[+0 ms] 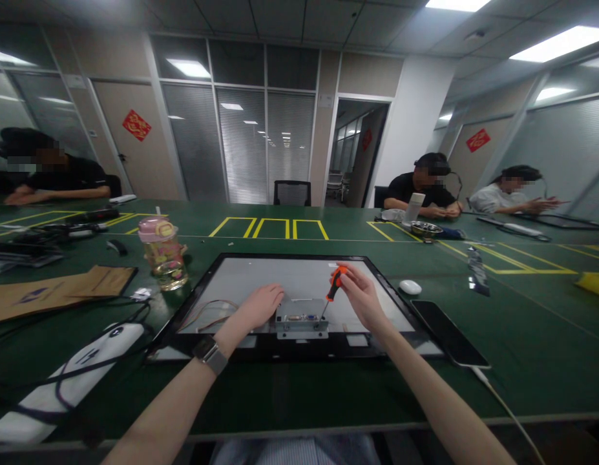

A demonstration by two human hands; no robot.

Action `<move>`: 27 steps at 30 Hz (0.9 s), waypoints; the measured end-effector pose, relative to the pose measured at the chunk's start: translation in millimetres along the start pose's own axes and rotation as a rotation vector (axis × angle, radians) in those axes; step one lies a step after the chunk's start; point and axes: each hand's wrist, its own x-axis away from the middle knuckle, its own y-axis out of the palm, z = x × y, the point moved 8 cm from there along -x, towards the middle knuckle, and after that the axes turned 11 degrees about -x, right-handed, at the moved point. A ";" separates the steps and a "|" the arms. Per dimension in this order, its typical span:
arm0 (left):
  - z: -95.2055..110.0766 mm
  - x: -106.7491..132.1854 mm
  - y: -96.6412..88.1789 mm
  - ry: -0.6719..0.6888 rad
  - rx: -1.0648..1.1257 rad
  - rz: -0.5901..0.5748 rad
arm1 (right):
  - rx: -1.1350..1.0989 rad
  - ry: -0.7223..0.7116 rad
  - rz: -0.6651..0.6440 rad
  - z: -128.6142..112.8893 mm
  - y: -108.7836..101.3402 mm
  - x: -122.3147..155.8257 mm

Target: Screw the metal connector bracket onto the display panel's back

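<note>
Head view. Shows a display panel point(304, 278) lying flat, back upward, on the green table point(328, 394), directly before the wearer.

At the panel's near edge, centre: a metal connector box point(302, 321), two ports facing the wearer.

Left of the box, on the panel's grey back: left hand point(261, 306), palm down, fingers loosely curled, resting on the sheet and gripping nothing. Just beside it: thin looped wires point(209, 313).

Right of the box: right hand point(361, 296), fingers closed round the orange-and-black handle of a screwdriver point(332, 294), shaft slanting down, tip at the box's right end.

Handling, by judgement:
- **Panel:** rigid yet fragile, thin sheet metal presumably over glass, and likely to flex if lifted by one corner. Best taken by the black frame point(179, 307) at two opposite edges and kept level.
- **Screwdriver:** light and slim, suited to a fingertip hold high on the handle.
- **Box:** stiff and small, probably sharp-edged.

Beyond the panel's far left corner: a pink-lidded bottle point(163, 255). Right of the panel: a white mouse point(409, 287) and a dark phone point(449, 332). Left of the panel: a brown paper bag point(52, 290). Far beyond the panel, at the table's other sides: three seated people, hands on their own things.
</note>
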 end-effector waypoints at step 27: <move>-1.5 0.6 -1.4 -0.017 0.063 0.021 | -0.102 0.034 -0.042 1.2 3.8 -0.6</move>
